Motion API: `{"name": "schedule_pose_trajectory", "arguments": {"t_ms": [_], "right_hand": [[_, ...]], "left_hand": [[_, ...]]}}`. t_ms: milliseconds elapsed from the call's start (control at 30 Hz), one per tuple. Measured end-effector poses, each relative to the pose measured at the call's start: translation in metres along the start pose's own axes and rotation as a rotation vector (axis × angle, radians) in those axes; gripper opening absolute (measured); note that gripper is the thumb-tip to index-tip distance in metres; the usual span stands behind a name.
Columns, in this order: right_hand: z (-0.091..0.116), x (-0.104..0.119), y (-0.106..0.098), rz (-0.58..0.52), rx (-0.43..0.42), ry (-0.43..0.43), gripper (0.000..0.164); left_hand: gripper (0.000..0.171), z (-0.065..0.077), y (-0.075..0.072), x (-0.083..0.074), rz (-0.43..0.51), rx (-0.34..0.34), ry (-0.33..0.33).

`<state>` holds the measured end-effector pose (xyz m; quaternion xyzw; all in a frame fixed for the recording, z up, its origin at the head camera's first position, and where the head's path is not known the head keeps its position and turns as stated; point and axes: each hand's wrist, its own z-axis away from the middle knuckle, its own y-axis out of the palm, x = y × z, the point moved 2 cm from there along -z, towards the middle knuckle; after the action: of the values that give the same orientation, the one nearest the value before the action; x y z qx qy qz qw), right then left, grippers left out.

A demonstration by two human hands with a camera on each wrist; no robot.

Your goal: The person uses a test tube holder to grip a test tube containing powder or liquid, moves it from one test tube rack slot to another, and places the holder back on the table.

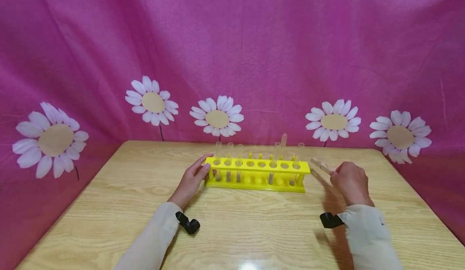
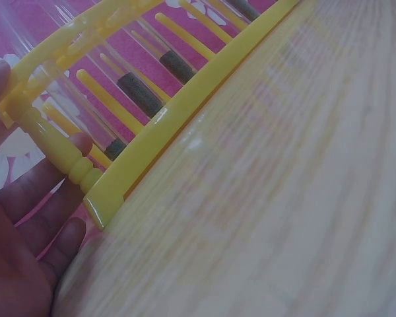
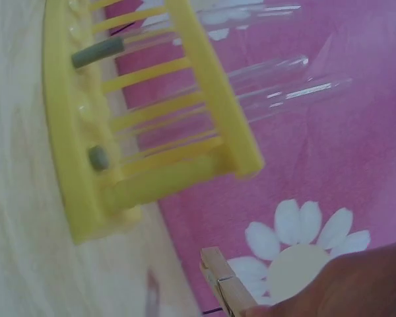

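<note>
A yellow test tube rack stands upright on the wooden table. My left hand grips its left end, thumb by the top bar and fingers around the end post. Several clear test tubes stand in the holes, with dark grey material in their bottoms. Another tube sits upside down on a back peg, its rounded end up. Off the rack's right end, my right hand holds a wooden test tube holder, its tip pointing toward the rack and apart from it.
The light wood table reaches back to a pink curtain printed with white daisies. Upright yellow pegs line the rack's back edge. A black camera mount sits on each wrist, over pale sleeves.
</note>
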<state>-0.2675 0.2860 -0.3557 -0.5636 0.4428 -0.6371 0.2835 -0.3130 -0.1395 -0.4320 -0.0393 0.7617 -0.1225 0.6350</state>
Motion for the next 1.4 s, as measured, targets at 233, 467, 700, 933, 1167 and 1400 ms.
{"name": "schedule_pose_trajectory", "arguments": {"t_ms": [233,467,700,933,1167,1400], "right_hand": [[-0.003,-0.01,0.012,0.014,-0.002,-0.009,0.025],[-0.006,-0.018,0.023,0.021,-0.006,0.015,0.025],[-0.008,-0.02,0.024,0.021,0.028,0.039,0.021],[-0.007,-0.021,0.027,0.058,0.094,0.059,0.021],[-0.006,-0.019,0.028,0.071,0.133,0.083,0.025],[-0.006,-0.018,0.029,0.053,0.173,0.093,0.027]], "left_hand": [[0.05,0.0,0.0,0.001,0.015,0.022,-0.018],[0.047,0.01,0.0,-0.02,0.01,0.054,-0.027],[0.046,0.015,0.0,-0.036,-0.021,0.051,-0.015],[0.046,0.016,-0.001,-0.034,-0.007,0.051,-0.043],[0.047,0.014,-0.001,-0.03,-0.006,0.061,-0.013],[0.048,0.001,-0.002,-0.001,0.008,0.037,-0.013]]}}
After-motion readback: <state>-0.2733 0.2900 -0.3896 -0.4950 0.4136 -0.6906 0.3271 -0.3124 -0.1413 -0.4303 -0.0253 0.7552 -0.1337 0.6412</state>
